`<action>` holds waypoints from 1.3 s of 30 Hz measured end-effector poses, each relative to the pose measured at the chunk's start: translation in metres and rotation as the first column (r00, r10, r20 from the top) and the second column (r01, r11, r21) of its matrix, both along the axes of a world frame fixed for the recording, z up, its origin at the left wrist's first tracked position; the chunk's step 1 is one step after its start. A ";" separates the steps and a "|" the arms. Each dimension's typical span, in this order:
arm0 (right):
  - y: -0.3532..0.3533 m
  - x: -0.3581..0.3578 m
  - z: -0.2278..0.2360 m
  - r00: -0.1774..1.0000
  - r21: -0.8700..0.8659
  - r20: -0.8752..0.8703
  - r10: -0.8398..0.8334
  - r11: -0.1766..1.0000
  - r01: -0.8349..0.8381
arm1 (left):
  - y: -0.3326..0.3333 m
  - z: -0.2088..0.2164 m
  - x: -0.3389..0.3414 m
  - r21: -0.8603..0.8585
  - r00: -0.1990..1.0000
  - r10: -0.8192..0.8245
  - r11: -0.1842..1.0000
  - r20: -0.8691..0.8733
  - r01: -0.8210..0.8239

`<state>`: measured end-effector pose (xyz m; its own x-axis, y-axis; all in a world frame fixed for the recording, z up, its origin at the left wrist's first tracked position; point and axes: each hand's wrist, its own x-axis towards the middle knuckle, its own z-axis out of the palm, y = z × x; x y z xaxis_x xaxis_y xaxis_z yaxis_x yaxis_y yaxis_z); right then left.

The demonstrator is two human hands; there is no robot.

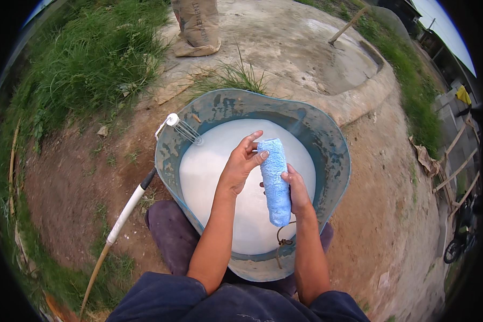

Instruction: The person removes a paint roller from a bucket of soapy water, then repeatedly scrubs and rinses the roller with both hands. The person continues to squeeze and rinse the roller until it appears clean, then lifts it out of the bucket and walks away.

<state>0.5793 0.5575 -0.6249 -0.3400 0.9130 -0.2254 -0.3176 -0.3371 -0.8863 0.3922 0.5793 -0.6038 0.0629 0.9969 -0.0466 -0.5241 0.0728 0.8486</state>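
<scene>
Head view: a fluffy blue roller cover [275, 185] is held above a broad tub [331, 153] of white material; its long axis runs nearly along the line of sight from the person outward, the far end tipped slightly left and the near end pointing back toward the body, a little to the right. The right hand [299, 192] is clamped around the cover's right side, thumb on the front and fingers wrapping behind; the left hand [242, 162] pinches the upper left edge between thumb and fingertips, its index finger raised. The cover is a plain cylinder with short, tufted pile; the white material [214, 161] below has a smooth surface and appears liquid, though its thickness is hard to judge from here. The tub is blue-green, round with a wavy rim, its inner wall crusted and blotched; a bare wire roller cage [185, 129] with a white round cap leans inside its left rim; its long pole [112, 233] slants down to the lower left.
</scene>
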 end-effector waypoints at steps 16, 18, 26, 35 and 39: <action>-0.010 -0.015 0.006 0.971 0.163 0.194 -0.139 0.981 0.108 | 0.010 -0.024 0.002 -0.065 0.987 0.065 0.995 -0.150 -0.075; -0.010 -0.016 0.004 0.940 0.164 0.320 -0.119 0.984 0.069 | 0.012 -0.030 0.000 -0.124 0.977 0.064 0.988 -0.205 -0.091; 0.005 -0.016 0.000 0.868 0.189 0.369 -0.332 0.941 0.280 | 0.004 -0.030 0.029 -0.060 0.987 0.097 0.993 -0.131 -0.106; -0.008 -0.036 0.009 0.611 0.386 0.725 -0.319 0.922 0.024 | 0.000 -0.031 0.037 -0.281 0.965 0.205 0.947 0.163 -0.154; -0.025 -0.045 0.005 0.414 0.392 0.856 -0.310 0.911 -0.128 | 0.001 -0.038 0.035 -0.407 0.978 0.181 0.905 0.100 -0.126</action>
